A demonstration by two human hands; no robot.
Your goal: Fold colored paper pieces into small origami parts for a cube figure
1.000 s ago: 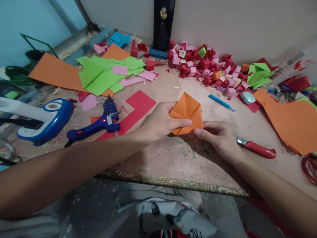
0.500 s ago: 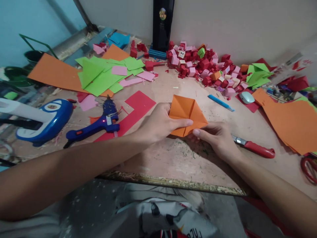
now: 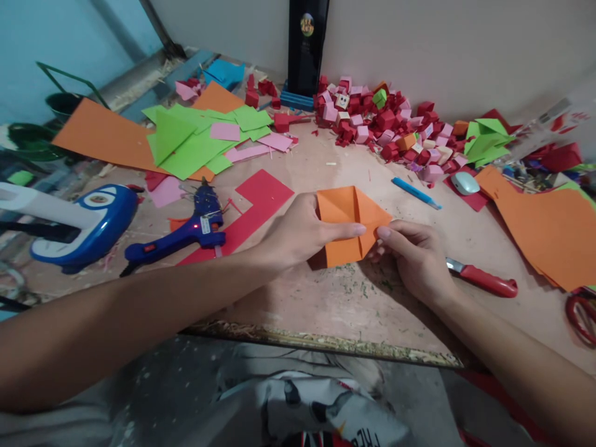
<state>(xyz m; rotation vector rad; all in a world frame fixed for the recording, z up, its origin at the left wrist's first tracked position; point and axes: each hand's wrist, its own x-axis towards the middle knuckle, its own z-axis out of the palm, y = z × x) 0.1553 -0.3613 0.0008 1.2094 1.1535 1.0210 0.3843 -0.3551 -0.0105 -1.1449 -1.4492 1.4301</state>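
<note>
I have the folded orange paper (image 3: 350, 225) pinched between both hands just above the table (image 3: 326, 298), a little right of the blue glue gun (image 3: 179, 236). My left hand (image 3: 298, 233) is closed on the paper's left edge, its forefinger lying flat across the middle. My right hand (image 3: 414, 254) grips the right corner between thumb and fingertips.

I judge the paper light and thin, stiff only along its creases, so it will bend or crumple under a hard squeeze. The folded edges and corners look like the safest places to hold, with flat fingers rather than nails.

Right of the paper, well beyond the glue gun, lie a red knife (image 3: 484, 280) and a blue pen (image 3: 416, 192).
</note>
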